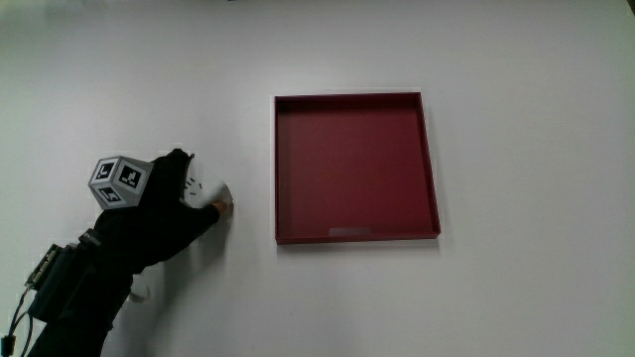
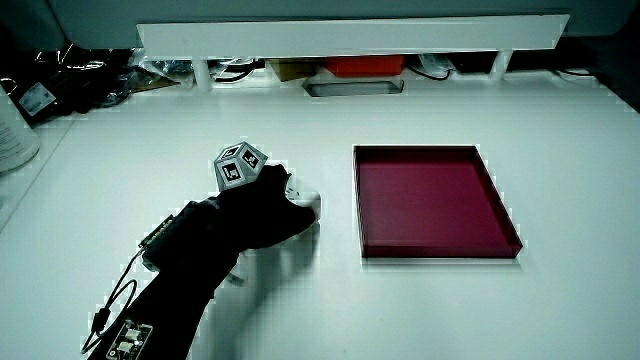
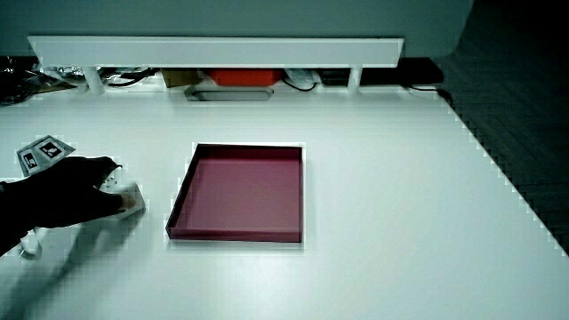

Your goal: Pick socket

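The black-gloved hand (image 1: pixel 177 211) with its patterned cube (image 1: pixel 119 182) rests on the table beside the red tray (image 1: pixel 280 169). Its fingers curl over a small white socket (image 1: pixel 206 186), which shows only as a pale edge past the fingertips. In both side views the white socket (image 2: pixel 304 200) (image 3: pixel 127 196) peeks out from under the hand (image 2: pixel 262 208) (image 3: pixel 82 196), still down on the table. Most of the socket is hidden by the glove.
The red tray (image 2: pixel 436 252) (image 3: pixel 178 206) holds nothing. A low white partition (image 2: pixel 350 35) stands at the table's edge farthest from the person, with cables and boxes under it. A small white object (image 3: pixel 31 245) lies by the forearm.
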Tool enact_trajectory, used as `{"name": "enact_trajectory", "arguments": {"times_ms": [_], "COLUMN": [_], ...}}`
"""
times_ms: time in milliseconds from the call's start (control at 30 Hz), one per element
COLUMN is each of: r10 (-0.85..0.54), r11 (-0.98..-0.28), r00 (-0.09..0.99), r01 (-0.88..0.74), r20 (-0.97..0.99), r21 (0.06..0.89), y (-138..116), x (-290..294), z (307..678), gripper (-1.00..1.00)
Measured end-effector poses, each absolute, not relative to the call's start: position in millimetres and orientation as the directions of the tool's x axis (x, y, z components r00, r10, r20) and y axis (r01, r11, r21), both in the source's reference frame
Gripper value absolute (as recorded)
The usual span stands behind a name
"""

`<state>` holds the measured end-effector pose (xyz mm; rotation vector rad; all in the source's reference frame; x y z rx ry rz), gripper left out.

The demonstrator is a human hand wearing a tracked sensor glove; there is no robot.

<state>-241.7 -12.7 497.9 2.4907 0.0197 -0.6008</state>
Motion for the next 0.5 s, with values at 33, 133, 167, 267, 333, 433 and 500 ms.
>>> {"name": "enact_trajectory", "arguments": {"times_ms": [33, 133, 167, 267, 333, 433, 500], "r10": [-0.116, -0.108, -0.104, -0.086, -0.078, -0.051, -0.029], "r11": [-0.84, -0.845, -0.849, -0.855, -0.863, -0.874, -0.875], "r00": [0.895, 0.893, 0.894, 0.89, 0.884, 0.874, 0.877], "r01": [0.144, 0.149, 0.148, 0.164, 0.171, 0.195, 0.21], "r20": [-0.432, -0.438, -0.435, -0.448, -0.461, -0.483, -0.48], "r21": [0.523, 0.513, 0.507, 0.492, 0.475, 0.446, 0.436], "y": [-12.4, -12.0, -12.0, -12.4, -13.0, -14.6, -15.5], "x": [-242.0, -242.3, -242.2, -243.8, -239.9, -231.1, -227.2], "z": [497.9, 494.9, 493.0, 492.9, 484.3, 472.7, 473.2], "gripper": [1.0, 1.0, 1.0, 1.0, 1.0, 1.0, 1.0]}}
